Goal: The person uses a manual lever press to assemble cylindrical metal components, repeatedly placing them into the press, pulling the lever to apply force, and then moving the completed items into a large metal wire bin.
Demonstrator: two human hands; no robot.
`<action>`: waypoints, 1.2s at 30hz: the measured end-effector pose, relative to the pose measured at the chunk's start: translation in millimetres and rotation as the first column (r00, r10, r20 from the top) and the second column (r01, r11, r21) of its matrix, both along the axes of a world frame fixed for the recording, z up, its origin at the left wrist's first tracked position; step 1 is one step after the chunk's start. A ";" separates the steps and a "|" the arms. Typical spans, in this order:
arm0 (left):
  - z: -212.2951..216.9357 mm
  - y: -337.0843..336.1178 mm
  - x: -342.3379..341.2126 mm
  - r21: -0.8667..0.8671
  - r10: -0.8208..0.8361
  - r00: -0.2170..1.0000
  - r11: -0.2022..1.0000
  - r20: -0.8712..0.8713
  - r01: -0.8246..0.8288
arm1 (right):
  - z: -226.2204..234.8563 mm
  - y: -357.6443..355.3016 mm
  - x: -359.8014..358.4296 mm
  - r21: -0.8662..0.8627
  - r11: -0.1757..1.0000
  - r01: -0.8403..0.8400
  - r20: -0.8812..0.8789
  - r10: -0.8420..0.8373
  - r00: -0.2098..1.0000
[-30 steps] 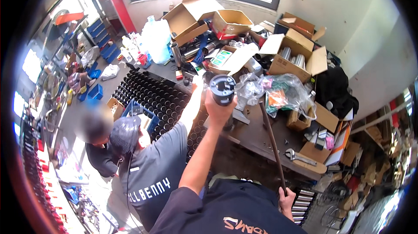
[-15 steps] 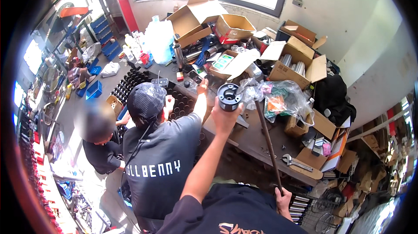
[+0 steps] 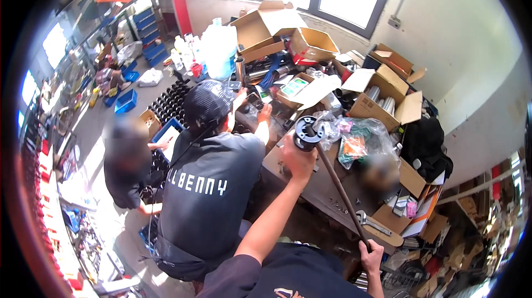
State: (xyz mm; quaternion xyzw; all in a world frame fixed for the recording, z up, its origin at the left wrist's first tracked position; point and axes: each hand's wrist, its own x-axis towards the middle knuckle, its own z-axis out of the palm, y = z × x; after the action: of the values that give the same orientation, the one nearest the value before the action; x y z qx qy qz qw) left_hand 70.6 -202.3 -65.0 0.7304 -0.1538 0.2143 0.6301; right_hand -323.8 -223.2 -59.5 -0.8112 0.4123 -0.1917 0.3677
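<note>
My left hand (image 3: 298, 160) is wrapped round a black cylindrical part (image 3: 308, 132), whose round end face has several holes and a dark centre opening. Low on the right, my right hand (image 3: 371, 255) grips the lower end of a long brown rod (image 3: 344, 191). The rod slants up to the left, and its top end meets the face of the cylindrical part. Whether it sits inside the opening or only against it, I cannot tell. Below the rod, an adjustable wrench (image 3: 374, 224) lies on the workbench (image 3: 327, 190) near its front edge.
A person in a cap and dark shirt (image 3: 213, 187) bends over the bench close on my left, with another person (image 3: 126, 170) beyond. Open cardboard boxes (image 3: 382, 96) and a clear plastic bag (image 3: 368, 137) crowd the bench's far side. Rows of black parts (image 3: 172, 101) stand at left.
The rod's top end, formerly beside the cylindrical part, now meets its face. Both hands sit slightly lower and further right in view. The capped person leans further over the bench.
</note>
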 end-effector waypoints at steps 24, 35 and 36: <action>3.8 14.0 56.9 -0.024 -0.340 0.934 0.940 -0.112 0.339 | 145.5 88.2 212.2 -0.536 0.219 -0.815 -0.370 0.807 0.460; -45.3 -11.1 83.9 -0.123 -0.257 0.877 0.936 0.406 0.331 | 191.7 154.5 529.2 -0.784 -0.413 -0.464 -0.404 0.906 -0.124; -25.7 7.2 74.7 0.068 -0.601 0.751 0.767 -0.272 0.638 | 203.6 131.6 552.3 -0.781 -0.438 -0.444 -0.500 0.865 0.027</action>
State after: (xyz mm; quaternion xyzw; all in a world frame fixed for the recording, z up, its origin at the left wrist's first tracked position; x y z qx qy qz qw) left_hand 145.3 -195.1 -90.6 0.7045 -0.3286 -0.1075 0.6198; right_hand 228.5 -91.6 144.1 -0.8266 -0.5138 -0.2273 -0.0325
